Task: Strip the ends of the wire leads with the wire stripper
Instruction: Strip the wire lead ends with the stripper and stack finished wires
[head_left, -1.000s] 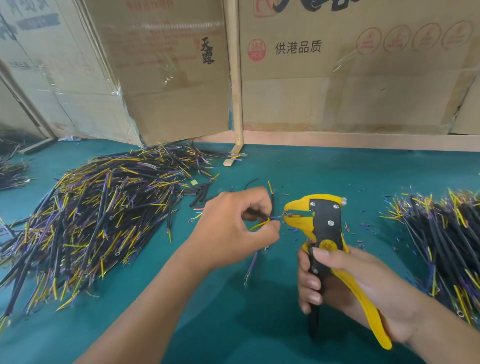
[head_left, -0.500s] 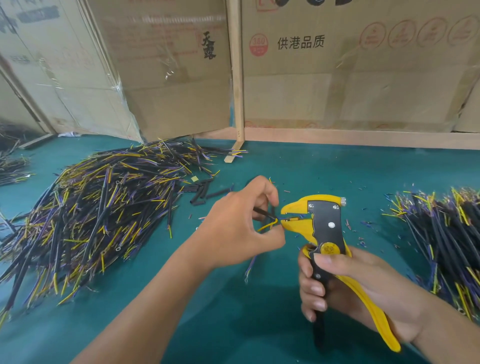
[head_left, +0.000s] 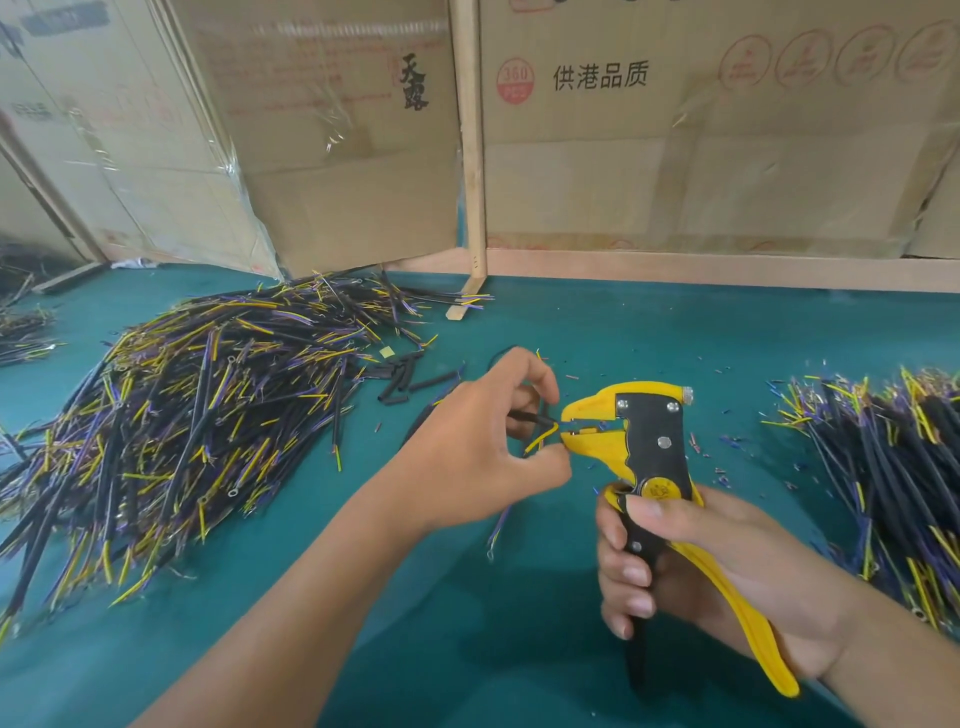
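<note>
**Lead end fed into the stripper's beak**

Since half a second back, the left hand (head_left: 483, 441) has carried its wire lead (head_left: 540, 439) closer, so the lead's end now sits inside the beak of the wire stripper (head_left: 649, 452) rather than just short of it. The right hand (head_left: 691, 566) looks much as it did.

Nearest me, that right hand is wrapped round the stripper's handles — fingers curled over the black handle, thumb laid across just under the round yellow pivot, the yellow handle running down past the palm. The tool stands nearly upright, beak pointing toward the left hand.

Just beyond those fingers, the left hand pinches the lead between thumb and fingertips, right beside the beak. A yellow strand bends out below the thumb tip and a black sleeve shows behind the fingertips; the lead's purple tail trails down under the hand onto the green table (head_left: 597, 332).

Out past the left hand's knuckles lies a big heap of leads (head_left: 197, 415) — black, yellow and purple — with a few short black tube pieces (head_left: 410, 379) between it and the fingertips. Beyond the right hand's wrist side sits a second pile of leads (head_left: 893, 467), with small insulation scraps (head_left: 722, 452) scattered near the stripper. Farthest off, cardboard boxes (head_left: 727, 130) and a wooden post (head_left: 470, 145) stand along the table's back edge.
</note>
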